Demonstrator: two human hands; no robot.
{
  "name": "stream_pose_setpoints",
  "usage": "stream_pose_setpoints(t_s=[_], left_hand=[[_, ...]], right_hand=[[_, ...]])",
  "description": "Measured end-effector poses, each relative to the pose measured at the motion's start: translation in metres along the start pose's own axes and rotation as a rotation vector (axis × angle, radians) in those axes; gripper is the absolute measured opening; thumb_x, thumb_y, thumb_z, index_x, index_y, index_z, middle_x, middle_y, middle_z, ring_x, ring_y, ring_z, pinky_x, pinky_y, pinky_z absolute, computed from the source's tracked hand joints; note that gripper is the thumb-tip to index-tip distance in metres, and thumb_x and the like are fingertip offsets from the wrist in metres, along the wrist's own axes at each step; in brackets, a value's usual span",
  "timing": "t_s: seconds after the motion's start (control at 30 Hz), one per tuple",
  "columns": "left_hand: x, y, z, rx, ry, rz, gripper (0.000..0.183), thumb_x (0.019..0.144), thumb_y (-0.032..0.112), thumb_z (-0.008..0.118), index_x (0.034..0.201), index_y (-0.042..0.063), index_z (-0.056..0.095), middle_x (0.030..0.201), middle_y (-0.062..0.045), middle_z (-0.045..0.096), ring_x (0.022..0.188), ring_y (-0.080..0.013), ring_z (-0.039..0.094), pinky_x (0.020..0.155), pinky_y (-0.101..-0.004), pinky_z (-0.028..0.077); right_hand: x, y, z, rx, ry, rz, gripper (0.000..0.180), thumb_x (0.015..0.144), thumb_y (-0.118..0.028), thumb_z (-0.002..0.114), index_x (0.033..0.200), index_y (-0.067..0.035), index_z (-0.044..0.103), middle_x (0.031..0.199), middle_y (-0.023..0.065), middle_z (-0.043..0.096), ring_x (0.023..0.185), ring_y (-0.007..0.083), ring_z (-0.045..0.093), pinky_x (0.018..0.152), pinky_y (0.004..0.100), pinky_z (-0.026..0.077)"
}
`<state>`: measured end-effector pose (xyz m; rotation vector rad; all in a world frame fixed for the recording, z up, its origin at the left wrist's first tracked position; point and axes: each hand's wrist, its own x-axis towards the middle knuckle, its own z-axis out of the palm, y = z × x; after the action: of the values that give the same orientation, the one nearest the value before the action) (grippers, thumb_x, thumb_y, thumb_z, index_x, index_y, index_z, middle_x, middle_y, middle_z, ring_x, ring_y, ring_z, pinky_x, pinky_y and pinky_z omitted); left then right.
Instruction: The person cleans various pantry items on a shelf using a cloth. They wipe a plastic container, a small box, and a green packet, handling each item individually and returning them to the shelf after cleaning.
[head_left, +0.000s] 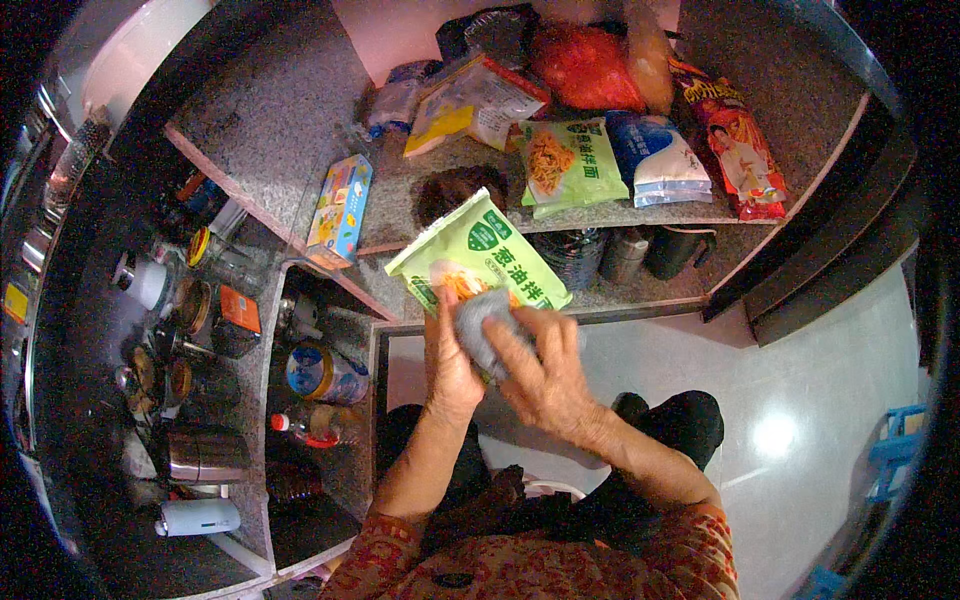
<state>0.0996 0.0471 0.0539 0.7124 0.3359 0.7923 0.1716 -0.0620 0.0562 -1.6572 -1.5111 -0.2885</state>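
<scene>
A light green packet of noodles (457, 244), printed with a bowl of noodles, is tilted in front of me. My left hand (454, 367) grips its lower edge, the thumb lying along the packet's front. In my right hand (551, 367) is a grey cloth (487, 326), bunched up and pressed against the packet's printed face. The cloth and fingers cover the packet's lower part. A similar green noodle packet (574, 165) lies on the shelf beyond, beside a blue and white bag (660, 159).
On the stone shelf (255, 112) are a small colourful box (340, 211), a yellow and white bag (476, 109), a red bag (585, 67) and a red packet (739, 150). Lower compartments hold a dark mug (671, 251), jars and a red-capped bottle (315, 425). A blue stool (896, 450) stands right.
</scene>
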Motion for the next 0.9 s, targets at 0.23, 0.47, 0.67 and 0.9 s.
stream_pose_setpoints(t_s=[0.23,0.47,0.67,0.9], left_hand=[[-0.002,-0.001,0.016,-0.105,-0.058,-0.100,0.055,0.089,0.048,0.049,0.126,0.008,0.040,0.119,-0.009,0.053,0.106,-0.0219,0.055,0.088,-0.0395,0.048],[-0.004,-0.014,0.011,-0.014,-0.123,-0.157,0.054,0.090,0.041,0.050,0.129,0.007,0.036,0.121,-0.009,0.051,0.108,-0.0227,0.055,0.090,-0.0395,0.047],[-0.012,-0.020,0.009,0.002,-0.179,-0.219,0.053,0.089,0.042,0.051,0.127,0.007,0.038,0.118,-0.009,0.053,0.102,-0.0250,0.058,0.081,-0.0416,0.052],[-0.004,-0.020,0.005,0.045,-0.100,-0.162,0.055,0.090,0.045,0.049,0.127,0.007,0.039,0.120,-0.009,0.052,0.107,-0.0238,0.055,0.086,-0.0404,0.049]], right_hand=[[0.006,0.018,-0.020,0.007,0.092,0.085,0.068,0.059,-0.006,0.065,0.124,-0.007,0.046,0.112,0.0196,0.046,0.096,0.0353,0.045,0.083,0.0442,0.038],[0.011,0.054,-0.041,0.231,0.206,0.384,0.043,0.084,-0.012,0.053,0.123,0.001,0.043,0.112,0.0219,0.047,0.102,0.0361,0.048,0.090,0.0388,0.039],[0.018,0.063,-0.071,0.575,0.203,0.656,0.046,0.091,-0.030,0.051,0.122,0.004,0.045,0.110,0.0175,0.058,0.102,0.0251,0.055,0.090,0.0330,0.040],[0.004,0.055,-0.070,0.036,0.122,0.253,0.042,0.073,-0.011,0.063,0.113,-0.004,0.053,0.100,0.0189,0.051,0.090,0.0354,0.052,0.074,0.0399,0.048]])
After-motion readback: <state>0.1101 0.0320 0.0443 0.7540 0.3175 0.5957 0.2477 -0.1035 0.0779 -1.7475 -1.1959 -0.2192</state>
